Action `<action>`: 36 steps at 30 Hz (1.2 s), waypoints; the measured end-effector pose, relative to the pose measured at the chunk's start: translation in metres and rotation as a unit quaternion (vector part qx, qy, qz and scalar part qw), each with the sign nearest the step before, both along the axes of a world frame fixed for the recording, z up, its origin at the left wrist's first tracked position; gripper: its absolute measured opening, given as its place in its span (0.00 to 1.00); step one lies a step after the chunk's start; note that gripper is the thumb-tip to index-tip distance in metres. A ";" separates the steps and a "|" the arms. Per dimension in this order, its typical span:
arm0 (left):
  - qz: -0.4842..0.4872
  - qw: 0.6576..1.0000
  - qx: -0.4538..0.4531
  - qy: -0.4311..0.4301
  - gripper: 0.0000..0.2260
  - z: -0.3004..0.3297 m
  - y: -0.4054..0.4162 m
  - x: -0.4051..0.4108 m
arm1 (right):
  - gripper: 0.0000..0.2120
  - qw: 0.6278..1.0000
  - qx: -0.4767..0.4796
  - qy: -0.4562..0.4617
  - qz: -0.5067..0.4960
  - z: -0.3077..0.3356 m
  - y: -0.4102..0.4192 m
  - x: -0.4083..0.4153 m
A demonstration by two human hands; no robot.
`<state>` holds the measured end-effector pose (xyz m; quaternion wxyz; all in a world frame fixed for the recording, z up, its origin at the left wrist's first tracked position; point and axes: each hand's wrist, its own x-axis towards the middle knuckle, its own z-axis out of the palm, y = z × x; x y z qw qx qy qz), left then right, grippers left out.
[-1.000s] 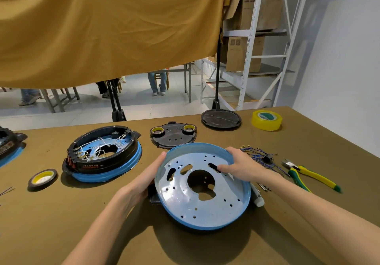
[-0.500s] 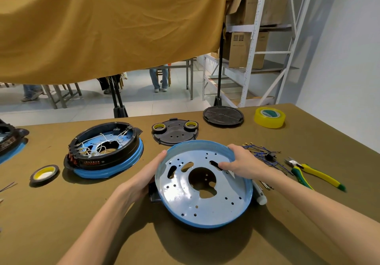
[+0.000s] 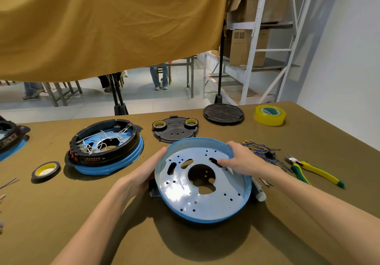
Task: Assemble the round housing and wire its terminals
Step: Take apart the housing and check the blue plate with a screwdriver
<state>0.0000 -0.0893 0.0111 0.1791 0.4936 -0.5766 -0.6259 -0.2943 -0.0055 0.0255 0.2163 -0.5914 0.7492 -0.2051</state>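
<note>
A round blue-rimmed metal housing plate (image 3: 202,194) with many holes lies tilted over a black part in front of me. My left hand (image 3: 144,171) holds its left rim from outside. My right hand (image 3: 239,160) grips the far right rim, fingers reaching inside onto the plate. A bundle of blue terminal wires (image 3: 262,152) lies just right of that hand. To the left stands an assembled black and blue housing (image 3: 107,147) with white wires inside.
Yellow-green pliers (image 3: 314,172) lie at the right, a yellow tape roll (image 3: 269,115) at the far right. A black cover with two small tape rolls (image 3: 175,130), a black round lid (image 3: 223,113) and a dark tape roll (image 3: 45,170) also rest on the brown table.
The plate has settled a little lower and flatter between my hands. My view has shifted slightly; both hands keep their grip on the rim.
</note>
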 end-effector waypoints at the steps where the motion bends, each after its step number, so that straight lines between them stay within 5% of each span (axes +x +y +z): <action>1: -0.001 1.000 0.004 0.004 0.24 0.001 0.000 0.000 | 0.19 1.000 -0.001 0.002 0.001 0.000 0.000 0.000; 24: -0.007 1.000 0.003 -0.013 0.23 0.018 0.009 -0.007 | 0.18 1.000 0.016 -0.013 0.005 0.001 0.004 0.002; 30: -0.018 0.996 0.049 -0.078 0.18 0.039 0.001 -0.004 | 0.19 0.998 -0.044 -0.028 0.021 0.000 0.000 0.000; 36: 0.035 0.996 -0.051 -0.067 0.13 0.077 -0.005 -0.007 | 0.19 0.977 -0.178 -0.116 0.024 0.009 -0.006 0.007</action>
